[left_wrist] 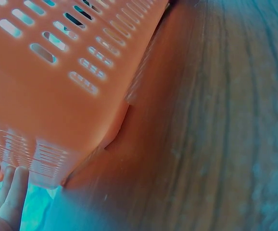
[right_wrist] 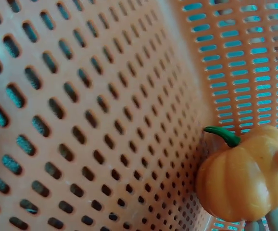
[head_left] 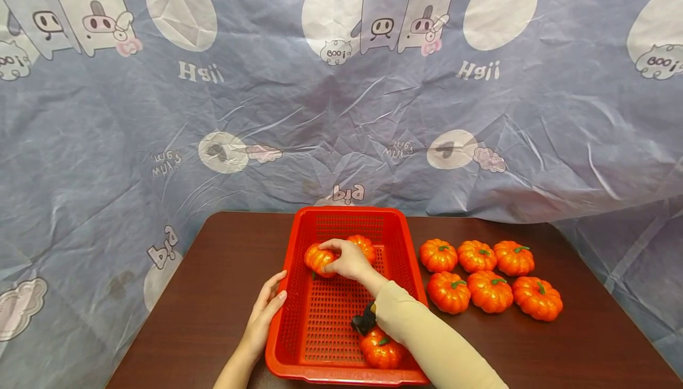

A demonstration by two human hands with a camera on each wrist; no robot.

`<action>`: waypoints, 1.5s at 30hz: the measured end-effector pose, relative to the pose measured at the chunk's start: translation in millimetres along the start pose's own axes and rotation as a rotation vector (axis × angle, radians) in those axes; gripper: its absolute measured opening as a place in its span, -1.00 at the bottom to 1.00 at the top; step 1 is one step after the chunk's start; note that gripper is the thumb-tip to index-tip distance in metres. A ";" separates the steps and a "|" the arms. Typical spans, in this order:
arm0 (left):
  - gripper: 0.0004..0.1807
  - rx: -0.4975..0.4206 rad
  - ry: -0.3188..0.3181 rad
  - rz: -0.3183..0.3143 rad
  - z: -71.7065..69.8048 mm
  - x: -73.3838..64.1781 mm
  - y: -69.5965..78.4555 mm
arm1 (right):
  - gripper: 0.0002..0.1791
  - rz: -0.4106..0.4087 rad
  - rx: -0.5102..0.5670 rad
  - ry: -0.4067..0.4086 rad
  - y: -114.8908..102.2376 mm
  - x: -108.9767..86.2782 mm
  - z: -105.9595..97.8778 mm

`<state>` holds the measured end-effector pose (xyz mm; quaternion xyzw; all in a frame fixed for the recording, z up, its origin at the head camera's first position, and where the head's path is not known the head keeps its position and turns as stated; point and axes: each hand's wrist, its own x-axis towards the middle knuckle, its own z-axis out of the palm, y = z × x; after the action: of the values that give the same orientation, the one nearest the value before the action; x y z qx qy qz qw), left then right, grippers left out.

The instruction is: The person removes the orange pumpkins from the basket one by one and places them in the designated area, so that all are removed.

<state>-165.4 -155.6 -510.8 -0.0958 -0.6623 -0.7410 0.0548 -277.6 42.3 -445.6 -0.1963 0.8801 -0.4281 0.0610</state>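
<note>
Left grip [head_left: 261,313] at the red basket [head_left: 347,372], right grip [head_left: 348,260] farther in
I see the left's fingers extended at the left rim [head_left: 293,238]; beyond, the right's thumb and fingers pinch a pumpkin [head_left: 316,260] inside the basket; I judge it light, stiff and slippery with gloss, best taken round its ribbed sides, sparing the stem [right_wrist: 223,135]

In the head view, the slotted basket [head_left: 341,373] is red and the 9 pumpkins [head_left: 491,294] orange, 6 showing green stems [head_left: 498,281]. The surface [head_left: 240,252] is dark reddish-brown, the sleeve [head_left: 427,332] cream. Grey-blue sheeting [head_left: 320,116] carries pale circles, cartoon pigs [head_left: 408,15] and whitish lettering.
</note>
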 end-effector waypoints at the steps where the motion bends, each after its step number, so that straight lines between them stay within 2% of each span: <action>1: -0.53 -0.004 -0.001 0.000 0.1 0.0 0.1 | -0.49 0.004 -0.004 0.004 -0.5 -0.3 0.2; 10: -0.52 0.015 -0.005 -0.006 0.4 0.8 0.4 | -0.52 -0.038 -0.004 0.039 0.3 -1.2 0.7; 16: -0.53 -0.013 -0.009 -0.013 0.3 0.3 0.5 | -0.53 -0.051 0.004 0.046 1.9 -0.9 0.4; 24: -0.53 -0.016 -0.012 -0.016 -0.1 -0.1 0.5 | -0.62 -0.031 0.089 0.027 -2.7 -2.6 -3.1; 29: -0.53 -0.011 -0.007 -0.014 0.0 -0.1 0.3 | -0.67 0.005 0.290 -0.011 -6.3 -2.2 -8.0; 35: -0.52 -0.002 -0.006 -0.005 0.0 0.0 0.1 | -0.67 0.133 0.600 -0.028 -10.4 -2.8 -18.1; 39: -0.52 0.023 -0.002 -0.005 0.0 0.3 0.1 | -0.67 0.153 0.732 -0.013 -12.1 -3.1 -24.3; 45: -0.52 0.019 -0.002 -0.021 -0.4 0.0 0.1 | -0.64 0.135 0.910 0.016 -12.4 -3.4 -31.3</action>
<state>-165.4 -156.0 -510.7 -0.0892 -0.6704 -0.7351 0.0474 -279.4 59.6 -416.5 -0.0884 0.6138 -0.7676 0.1621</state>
